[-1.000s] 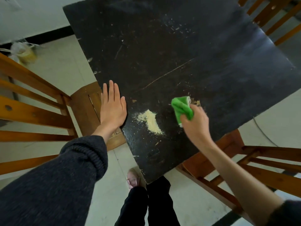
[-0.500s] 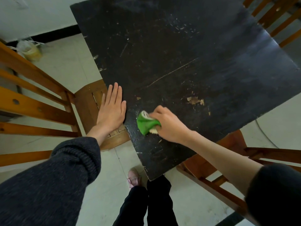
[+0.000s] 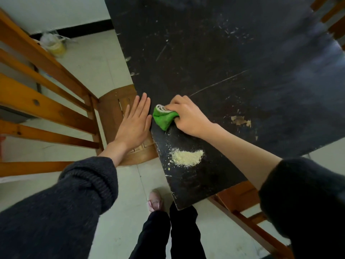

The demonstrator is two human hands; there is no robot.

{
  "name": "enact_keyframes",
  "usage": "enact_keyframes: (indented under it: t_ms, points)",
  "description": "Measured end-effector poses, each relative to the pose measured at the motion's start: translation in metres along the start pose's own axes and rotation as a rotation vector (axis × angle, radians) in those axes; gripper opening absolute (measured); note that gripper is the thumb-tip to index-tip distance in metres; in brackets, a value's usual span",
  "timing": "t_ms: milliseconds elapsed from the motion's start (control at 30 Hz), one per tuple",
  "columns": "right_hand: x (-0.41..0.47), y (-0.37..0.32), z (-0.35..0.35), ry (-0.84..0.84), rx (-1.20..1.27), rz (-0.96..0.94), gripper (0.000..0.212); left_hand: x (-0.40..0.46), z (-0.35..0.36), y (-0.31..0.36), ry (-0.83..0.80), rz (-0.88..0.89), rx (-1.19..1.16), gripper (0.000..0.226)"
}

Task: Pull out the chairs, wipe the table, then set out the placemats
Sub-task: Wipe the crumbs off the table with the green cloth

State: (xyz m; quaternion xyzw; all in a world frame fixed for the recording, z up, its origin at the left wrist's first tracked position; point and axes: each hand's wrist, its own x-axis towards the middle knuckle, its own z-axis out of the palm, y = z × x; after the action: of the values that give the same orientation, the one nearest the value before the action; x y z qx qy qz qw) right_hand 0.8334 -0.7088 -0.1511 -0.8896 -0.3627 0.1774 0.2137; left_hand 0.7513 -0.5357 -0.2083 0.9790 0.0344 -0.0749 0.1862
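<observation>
A scratched black table [image 3: 224, 62] fills the upper right. My right hand [image 3: 186, 118] presses a bunched green cloth [image 3: 164, 117] onto its left edge. My left hand [image 3: 135, 124] is flat with fingers together, held against the table's side just left of the cloth, over a wooden chair seat [image 3: 112, 113]. A small heap of pale yellow crumbs [image 3: 187, 157] lies on the table below the cloth, near the front corner. A patch of chipped paint [image 3: 240, 120] shows to the right of my wrist.
A slatted wooden chair back [image 3: 43, 101] stands at the left. Another wooden chair [image 3: 248, 208] sits under the table's front right edge, and a third [image 3: 334, 17] at the far right. A plastic bag [image 3: 53, 43] lies on the tiled floor. My legs and one shoe [image 3: 155, 201] are below.
My right hand swept the cloth from the table's middle leftward to the edge beside my left hand. The crumb heap now lies closer to the front corner.
</observation>
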Motion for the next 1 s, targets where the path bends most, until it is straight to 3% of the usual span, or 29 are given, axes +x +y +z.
enact_keyframes:
  t_ms: [233, 333, 533, 833, 900, 1000]
  points:
    - [-0.058, -0.007, 0.008, -0.284, -0.054, -0.217, 0.046, 0.004, 0.007, -0.001, -0.015, -0.049, 0.024, 0.055]
    - [-0.079, 0.002, -0.003, -0.407, -0.029, -0.220, 0.045, 0.003, 0.009, 0.001, -0.004, -0.056, 0.028, 0.055]
    - [-0.051, -0.017, -0.004, -0.246, -0.010, -0.239, 0.047, 0.006, 0.009, -0.002, -0.021, -0.057, -0.013, 0.055]
    - [-0.092, -0.012, 0.003, -0.485, -0.111, -0.338, 0.045, 0.004, 0.010, 0.001, -0.024, -0.070, 0.047, 0.057]
    - [-0.100, -0.008, -0.010, -0.389, -0.042, -0.290, 0.044, 0.004, 0.008, 0.006, -0.005, -0.091, 0.104, 0.056]
    - [-0.099, 0.008, -0.024, -0.073, 0.059, -0.130, 0.037, 0.001, 0.005, 0.019, 0.043, -0.040, 0.184, 0.056]
